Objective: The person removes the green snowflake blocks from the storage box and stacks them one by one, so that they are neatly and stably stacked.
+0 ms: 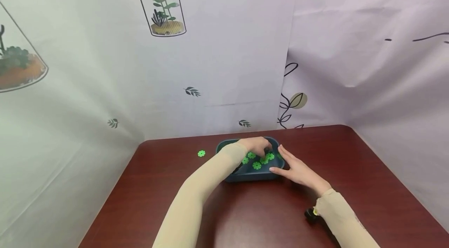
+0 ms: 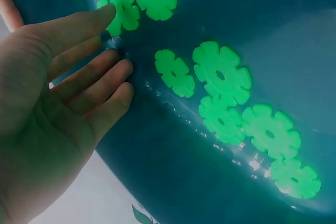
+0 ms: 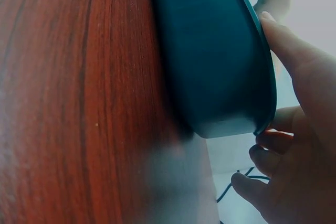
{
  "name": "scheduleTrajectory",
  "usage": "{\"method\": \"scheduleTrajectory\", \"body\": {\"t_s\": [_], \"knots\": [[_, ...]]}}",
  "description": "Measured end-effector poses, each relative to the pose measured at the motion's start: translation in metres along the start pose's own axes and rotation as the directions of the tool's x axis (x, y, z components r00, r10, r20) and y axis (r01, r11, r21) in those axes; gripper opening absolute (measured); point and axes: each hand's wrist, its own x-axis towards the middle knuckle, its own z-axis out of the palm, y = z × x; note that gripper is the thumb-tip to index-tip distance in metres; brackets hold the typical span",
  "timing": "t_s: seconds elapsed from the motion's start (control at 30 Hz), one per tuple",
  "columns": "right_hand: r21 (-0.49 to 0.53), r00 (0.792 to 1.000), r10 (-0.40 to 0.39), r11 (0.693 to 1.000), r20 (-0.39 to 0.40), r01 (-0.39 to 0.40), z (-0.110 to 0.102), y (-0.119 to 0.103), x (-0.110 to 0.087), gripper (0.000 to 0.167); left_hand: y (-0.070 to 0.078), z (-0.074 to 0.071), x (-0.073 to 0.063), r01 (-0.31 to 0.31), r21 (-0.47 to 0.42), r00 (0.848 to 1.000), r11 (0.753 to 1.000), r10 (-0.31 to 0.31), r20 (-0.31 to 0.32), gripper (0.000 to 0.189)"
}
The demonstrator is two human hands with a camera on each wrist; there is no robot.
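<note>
A dark blue tray (image 1: 250, 176) sits toward the back of the table with several green flower-shaped plastic discs (image 1: 257, 165) lying in it. My left hand (image 1: 257, 146) reaches down into it over the far side. In the left wrist view the thumb tip overlaps a green disc (image 2: 126, 14) near the tray wall, while the other fingers bend loosely and hold nothing visible. My right hand (image 1: 298, 170) is spread at the tray's right end, thumb at the rim and several fingers around the outer corner, as the right wrist view shows.
One more green disc (image 1: 201, 153) lies on the dark red wooden table (image 1: 168, 185), left of the tray. A white printed cloth (image 1: 228, 64) hangs behind the table. On the right wrist is a small black device (image 1: 310, 215).
</note>
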Motion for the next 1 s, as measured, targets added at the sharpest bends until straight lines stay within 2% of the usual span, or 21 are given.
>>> {"method": "scheduleTrajectory", "body": {"t_s": [0.2,0.43,0.7,1.0], "knots": [[-0.009,1.0,-0.01,1.0,0.006,0.01,0.002,0.001,0.001,0.102,-0.001,0.005,0.004,-0.016,0.014,1.0,1.0,0.017,-0.017,0.047],[0.008,1.0,0.015,1.0,0.007,-0.015,0.003,0.003,0.001,0.102,-0.001,0.01,0.012,-0.042,-0.001,0.999,0.999,0.042,-0.015,0.045],[0.009,1.0,0.025,1.0,0.018,-0.025,0.004,0.003,-0.002,0.103,0.003,0.011,0.012,-0.028,-0.037,0.999,0.999,0.029,0.023,0.037],[0.014,1.0,0.007,1.0,0.008,-0.007,0.001,0.001,0.001,0.103,0.007,0.005,0.012,-0.005,-0.016,0.999,1.0,0.006,0.047,0.029]]}}
